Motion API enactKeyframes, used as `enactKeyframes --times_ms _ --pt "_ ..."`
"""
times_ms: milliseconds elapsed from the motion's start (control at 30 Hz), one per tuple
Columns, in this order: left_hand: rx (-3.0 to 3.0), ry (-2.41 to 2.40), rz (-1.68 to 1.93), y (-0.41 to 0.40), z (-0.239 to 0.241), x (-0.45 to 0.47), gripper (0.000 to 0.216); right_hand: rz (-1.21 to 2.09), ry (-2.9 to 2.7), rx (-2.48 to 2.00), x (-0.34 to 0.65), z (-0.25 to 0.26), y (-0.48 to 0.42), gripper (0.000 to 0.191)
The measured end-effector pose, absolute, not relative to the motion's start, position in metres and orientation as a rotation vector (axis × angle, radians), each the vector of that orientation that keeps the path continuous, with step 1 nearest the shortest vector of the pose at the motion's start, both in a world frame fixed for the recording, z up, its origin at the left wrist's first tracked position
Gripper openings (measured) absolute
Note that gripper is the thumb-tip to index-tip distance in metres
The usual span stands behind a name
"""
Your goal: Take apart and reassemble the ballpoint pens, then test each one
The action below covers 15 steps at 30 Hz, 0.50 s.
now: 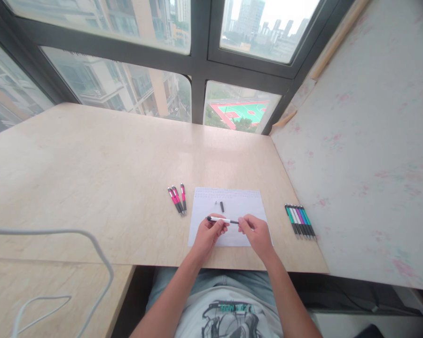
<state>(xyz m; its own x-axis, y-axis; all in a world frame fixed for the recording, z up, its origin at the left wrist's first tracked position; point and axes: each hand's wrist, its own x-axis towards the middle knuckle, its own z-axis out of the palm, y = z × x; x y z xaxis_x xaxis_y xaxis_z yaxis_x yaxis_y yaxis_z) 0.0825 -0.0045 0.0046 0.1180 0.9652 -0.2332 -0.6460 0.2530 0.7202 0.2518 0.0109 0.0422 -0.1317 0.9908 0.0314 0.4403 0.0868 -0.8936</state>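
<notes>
A white ballpoint pen (pixel 218 219) with a black clip end lies level between my hands above a sheet of paper (pixel 200 202). My left hand (pixel 207 230) is closed around its white barrel. At the other end, where a thin dark part sticks out of the barrel, my right hand (pixel 252 227) pinches the tip. On the paper just beyond my hands lies a short black pen grip (pixel 222 206). Beside it are tiny metallic bits (pixel 216 203), too small to make out. Rows of small writing run along the paper's far edge.
Several pink pens (pixel 177 199) lie left of the paper. A row of several coloured pens (pixel 300 221) lies to the right, near the papered wall (pixel 366 178). A white cable (pixel 98 249) loops over the table's left side. Windows rise behind the table (pixel 109 173).
</notes>
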Motion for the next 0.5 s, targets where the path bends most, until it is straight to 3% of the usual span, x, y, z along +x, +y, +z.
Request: enactKeyframes --times_ms 333,400,500 --pt "0.389 0.725 1.329 -0.002 0.003 0.082 0.018 1.311 -1.381 -1.413 0.249 0.023 0.026 0.061" --pt "0.328 0.724 1.356 -0.001 0.003 0.081 0.02 1.165 -1.486 -1.508 0.242 0.017 0.034 0.055" --pt "0.258 0.717 1.387 0.001 0.002 0.079 0.02 0.805 -1.808 -1.696 0.224 0.011 0.044 0.031"
